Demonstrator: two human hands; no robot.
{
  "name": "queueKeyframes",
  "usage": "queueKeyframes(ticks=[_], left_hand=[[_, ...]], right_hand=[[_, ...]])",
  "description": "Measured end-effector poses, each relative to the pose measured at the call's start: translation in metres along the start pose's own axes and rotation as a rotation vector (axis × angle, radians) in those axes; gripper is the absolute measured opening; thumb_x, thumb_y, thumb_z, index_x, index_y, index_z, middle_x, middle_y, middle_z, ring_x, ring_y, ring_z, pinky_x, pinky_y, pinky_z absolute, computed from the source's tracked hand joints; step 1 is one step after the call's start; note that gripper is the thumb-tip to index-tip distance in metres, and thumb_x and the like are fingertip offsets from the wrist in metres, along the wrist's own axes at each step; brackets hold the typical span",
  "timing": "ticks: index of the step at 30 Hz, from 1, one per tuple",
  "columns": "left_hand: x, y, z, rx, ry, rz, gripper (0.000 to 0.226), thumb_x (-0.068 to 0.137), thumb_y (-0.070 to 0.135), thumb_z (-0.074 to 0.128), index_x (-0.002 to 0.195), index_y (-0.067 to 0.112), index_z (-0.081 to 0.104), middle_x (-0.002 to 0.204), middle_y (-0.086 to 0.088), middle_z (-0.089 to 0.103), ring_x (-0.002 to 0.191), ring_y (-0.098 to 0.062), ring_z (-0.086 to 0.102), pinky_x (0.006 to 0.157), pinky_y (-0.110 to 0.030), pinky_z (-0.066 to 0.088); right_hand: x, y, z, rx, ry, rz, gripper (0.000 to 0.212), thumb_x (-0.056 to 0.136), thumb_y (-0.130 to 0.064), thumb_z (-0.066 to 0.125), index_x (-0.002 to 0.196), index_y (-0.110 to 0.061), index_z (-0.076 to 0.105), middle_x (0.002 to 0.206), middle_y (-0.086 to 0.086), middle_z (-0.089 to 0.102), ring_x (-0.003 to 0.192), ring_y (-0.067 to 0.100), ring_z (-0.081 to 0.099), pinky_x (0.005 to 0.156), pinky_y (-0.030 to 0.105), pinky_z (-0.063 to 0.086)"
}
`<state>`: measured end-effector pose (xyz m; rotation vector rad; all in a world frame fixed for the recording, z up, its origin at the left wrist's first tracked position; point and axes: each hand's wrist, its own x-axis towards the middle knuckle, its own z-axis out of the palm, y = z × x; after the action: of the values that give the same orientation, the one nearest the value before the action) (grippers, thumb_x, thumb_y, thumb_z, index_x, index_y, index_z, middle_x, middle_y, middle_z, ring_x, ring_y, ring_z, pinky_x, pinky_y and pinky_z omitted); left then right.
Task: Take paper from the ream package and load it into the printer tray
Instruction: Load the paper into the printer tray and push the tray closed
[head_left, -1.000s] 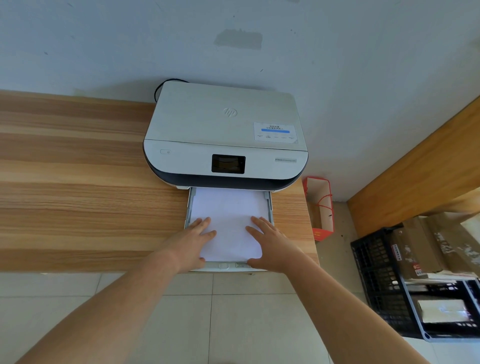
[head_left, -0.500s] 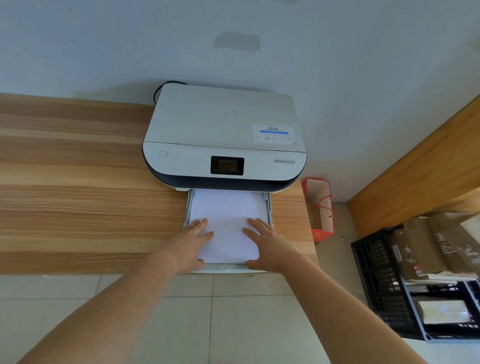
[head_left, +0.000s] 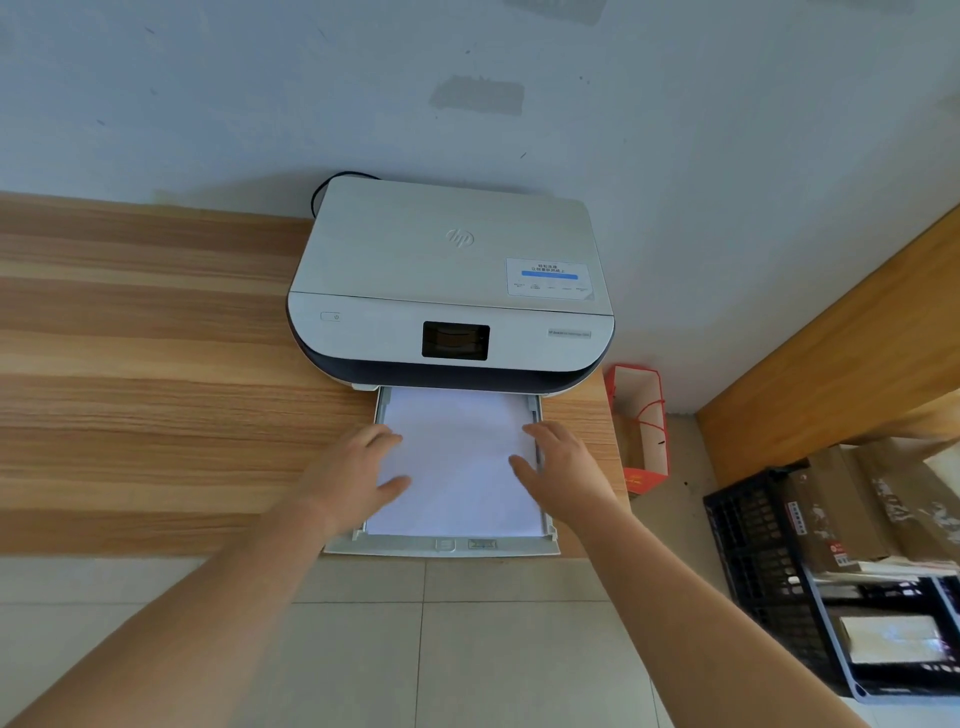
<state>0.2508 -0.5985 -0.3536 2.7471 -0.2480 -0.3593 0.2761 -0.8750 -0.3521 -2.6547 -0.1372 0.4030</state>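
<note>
The far end of the paper (head_left: 460, 457) is hidden under the printer (head_left: 451, 291), and both forearms are cut off at the bottom edge. The paper lies in the pulled-out tray (head_left: 441, 546) on the wooden worktop (head_left: 145, 395). The left hand (head_left: 353, 475) and the right hand (head_left: 563, 470) rest spread and flat at its two side edges, holding nothing. The right fingers probably touch the tray's side guide. A red paper bag (head_left: 641, 431) and a black crate (head_left: 763, 566) stand on the floor to the right.
</note>
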Motion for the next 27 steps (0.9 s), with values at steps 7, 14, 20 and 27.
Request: queueKeyframes(ticks=[7,14,20,27], left_hand=[[0.011,0.001,-0.001,0.090,0.008,-0.349,0.042,0.094,0.052,0.038,0.093,0.013,0.053,0.078,0.000,0.055,0.070,-0.018,0.051,0.058,-0.031,0.040],[0.025,-0.006,0.007,0.097,-0.053,-0.354,0.040,0.097,0.048,0.033,0.104,0.014,0.053,0.084,-0.001,0.059,0.074,-0.019,0.054,0.062,-0.032,0.043],[0.034,-0.008,0.002,0.099,-0.110,-0.350,0.039,0.100,0.041,0.026,0.096,0.017,0.056,0.087,-0.002,0.061,0.080,-0.019,0.058,0.071,-0.033,0.048],[0.042,-0.008,0.001,0.127,-0.147,-0.341,0.026,0.099,0.024,0.033,0.098,0.015,0.057,0.084,0.000,0.060,0.077,-0.016,0.058,0.065,-0.029,0.044]], right_hand=[[0.013,0.005,0.001,-0.065,-0.017,0.232,0.030,0.097,-0.033,0.039,0.107,-0.012,0.057,0.101,0.004,0.055,0.089,0.024,0.057,0.072,0.036,0.050],[0.026,0.007,0.001,-0.186,-0.067,0.235,0.039,0.099,-0.040,0.032,0.109,-0.012,0.056,0.099,0.005,0.058,0.082,0.025,0.058,0.063,0.033,0.046],[0.035,0.005,0.003,-0.227,-0.127,0.261,0.037,0.102,-0.031,0.027,0.115,-0.014,0.057,0.102,0.007,0.064,0.087,0.026,0.063,0.071,0.035,0.051],[0.041,0.004,0.002,-0.233,-0.177,0.302,0.031,0.097,-0.019,0.032,0.114,-0.015,0.057,0.103,0.007,0.064,0.087,0.027,0.062,0.068,0.034,0.047]])
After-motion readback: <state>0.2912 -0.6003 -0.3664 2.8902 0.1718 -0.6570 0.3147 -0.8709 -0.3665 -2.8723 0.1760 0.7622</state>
